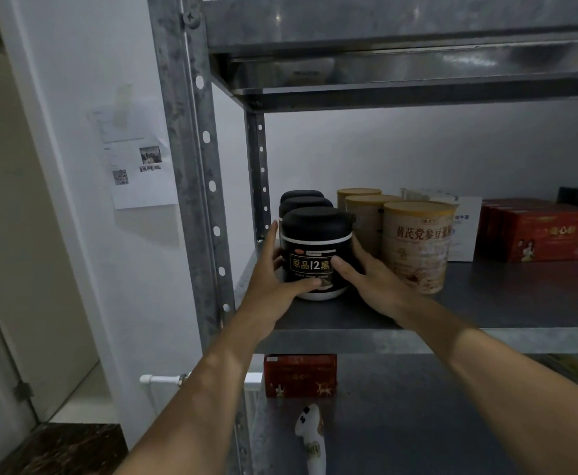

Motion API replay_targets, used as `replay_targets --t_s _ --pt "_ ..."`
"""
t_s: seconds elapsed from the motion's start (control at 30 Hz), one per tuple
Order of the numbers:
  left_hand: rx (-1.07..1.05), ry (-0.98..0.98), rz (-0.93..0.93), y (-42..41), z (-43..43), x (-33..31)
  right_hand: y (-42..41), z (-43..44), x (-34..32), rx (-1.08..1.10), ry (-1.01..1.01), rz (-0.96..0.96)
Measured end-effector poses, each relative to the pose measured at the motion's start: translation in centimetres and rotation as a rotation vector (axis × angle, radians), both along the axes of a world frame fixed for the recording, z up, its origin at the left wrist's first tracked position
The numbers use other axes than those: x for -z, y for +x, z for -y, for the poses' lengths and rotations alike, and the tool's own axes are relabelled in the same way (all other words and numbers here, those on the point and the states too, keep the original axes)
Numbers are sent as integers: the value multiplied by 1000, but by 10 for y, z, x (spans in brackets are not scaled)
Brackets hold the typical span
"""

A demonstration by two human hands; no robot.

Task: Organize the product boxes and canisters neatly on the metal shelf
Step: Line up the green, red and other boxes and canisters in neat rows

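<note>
Black canister (pixel 315 255) stands at the left front of the metal shelf (pixel 486 296), lid on, contents hidden. Left grip (pixel 270 282) and right grip (pixel 373 286) clasp its sides, thumbs across the label and fingers curled round it. Two more black canisters (pixel 303 200) line up right behind it. Just beside it on the right stand three lidded beige canisters (pixel 414 245). Farther right are a white box (pixel 466 231) and red boxes (pixel 541 231).

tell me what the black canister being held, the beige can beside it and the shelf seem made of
Black canister: likely plastic, with a matte lid and a printed label.
Beige can: metal or cardboard under a printed wrap, with a matte yellowish lid; the pictures don't show which.
Shelf: probably galvanized steel, judging by its dull grey, mottled sheen.
</note>
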State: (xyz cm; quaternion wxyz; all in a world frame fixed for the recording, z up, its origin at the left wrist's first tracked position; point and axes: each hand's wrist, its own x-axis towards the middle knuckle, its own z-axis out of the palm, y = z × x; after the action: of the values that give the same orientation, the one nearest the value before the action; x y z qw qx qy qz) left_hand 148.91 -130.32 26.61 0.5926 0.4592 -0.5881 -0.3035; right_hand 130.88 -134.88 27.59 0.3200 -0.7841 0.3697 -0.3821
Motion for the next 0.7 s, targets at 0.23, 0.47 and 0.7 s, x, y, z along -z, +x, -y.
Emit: replay_targets --t_s 0.23,0.47,0.7 --pt "-72 -6 -12 4 2 2 0 8 7 93 39 54" --pt "6 -31 -61 5 3 3 1 10 10 38 57 30" --pt "21 -62 -113 6 5 4 1 10 11 22 36 -3"
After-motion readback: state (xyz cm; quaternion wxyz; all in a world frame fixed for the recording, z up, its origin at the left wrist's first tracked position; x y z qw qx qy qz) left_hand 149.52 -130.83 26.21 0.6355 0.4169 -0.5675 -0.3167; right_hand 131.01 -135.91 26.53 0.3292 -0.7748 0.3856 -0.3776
